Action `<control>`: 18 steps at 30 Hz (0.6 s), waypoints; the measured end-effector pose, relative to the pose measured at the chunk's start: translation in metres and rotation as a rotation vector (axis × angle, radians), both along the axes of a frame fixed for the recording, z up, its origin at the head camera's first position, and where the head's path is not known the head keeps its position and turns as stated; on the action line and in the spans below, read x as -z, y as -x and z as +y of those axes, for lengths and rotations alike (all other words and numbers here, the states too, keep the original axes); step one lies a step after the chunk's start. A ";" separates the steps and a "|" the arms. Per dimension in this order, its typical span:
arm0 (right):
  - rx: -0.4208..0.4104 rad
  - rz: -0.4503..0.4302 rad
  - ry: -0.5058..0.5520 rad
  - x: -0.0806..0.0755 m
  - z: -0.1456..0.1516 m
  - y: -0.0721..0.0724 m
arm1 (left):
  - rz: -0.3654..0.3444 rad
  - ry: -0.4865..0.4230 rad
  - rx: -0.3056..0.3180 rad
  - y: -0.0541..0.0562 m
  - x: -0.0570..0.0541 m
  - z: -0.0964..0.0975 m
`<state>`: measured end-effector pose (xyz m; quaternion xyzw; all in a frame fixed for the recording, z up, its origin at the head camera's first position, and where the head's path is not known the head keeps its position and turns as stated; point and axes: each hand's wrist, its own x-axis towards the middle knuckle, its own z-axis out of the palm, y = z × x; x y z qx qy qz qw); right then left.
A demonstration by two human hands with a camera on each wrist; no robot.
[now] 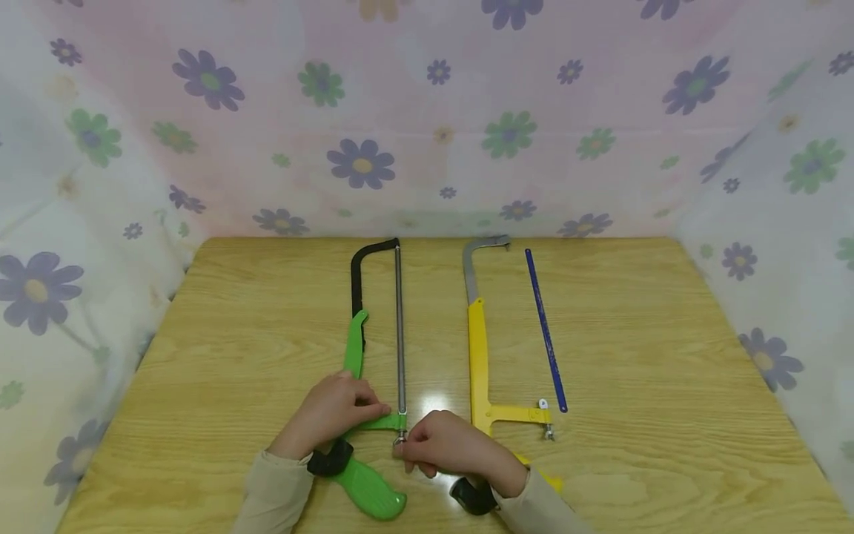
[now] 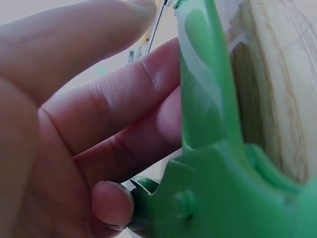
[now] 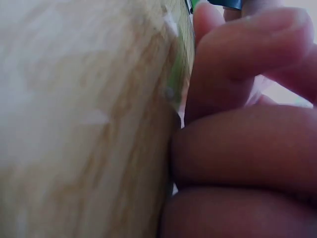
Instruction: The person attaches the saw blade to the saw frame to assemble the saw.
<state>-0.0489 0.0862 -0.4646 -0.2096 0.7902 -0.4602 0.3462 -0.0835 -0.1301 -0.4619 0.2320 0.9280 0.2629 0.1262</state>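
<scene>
A hacksaw with a green handle (image 1: 371, 493) and black front bow (image 1: 356, 278) lies on the wooden table. Its grey blade (image 1: 400, 326) runs from the bow's tip down to the green lower arm. My left hand (image 1: 330, 411) grips the green frame (image 2: 205, 84), fingers curled behind it in the left wrist view. At the blade's lower end, my right hand (image 1: 450, 445) pinches the wing nut (image 1: 399, 439) between thumb and forefinger. The right wrist view shows curled fingers (image 3: 242, 148) close against the tabletop; the nut itself is hidden there.
Right of the green saw lies a yellow hacksaw (image 1: 479, 356) with a grey bow and no blade fitted, its handle partly under my right forearm. A loose blue blade (image 1: 545, 330) lies beside it. Flowered cloth (image 1: 407, 111) hangs behind the table (image 1: 667, 356) and along its sides.
</scene>
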 end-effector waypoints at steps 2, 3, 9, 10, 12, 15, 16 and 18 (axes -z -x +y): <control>0.009 -0.010 0.002 -0.001 -0.001 0.000 | 0.002 -0.001 0.005 0.000 0.000 -0.001; 0.017 -0.018 0.003 -0.002 -0.001 -0.001 | 0.006 -0.001 0.009 0.000 -0.001 -0.001; 0.056 -0.026 0.005 0.002 -0.002 -0.002 | 0.035 -0.005 0.009 -0.001 0.001 0.000; 0.058 -0.025 0.006 0.003 -0.002 -0.002 | 0.038 -0.004 0.009 -0.001 0.001 0.000; 0.059 -0.024 0.001 0.004 -0.002 -0.001 | 0.036 0.000 0.008 0.000 0.001 0.000; 0.055 -0.001 -0.011 0.005 -0.003 0.001 | 0.037 0.001 0.011 0.001 0.000 -0.001; 0.051 0.003 -0.016 0.006 -0.003 0.000 | 0.036 -0.001 0.012 0.000 0.000 -0.001; 0.043 0.011 -0.026 0.006 -0.003 0.000 | 0.038 -0.009 0.010 -0.001 0.000 0.000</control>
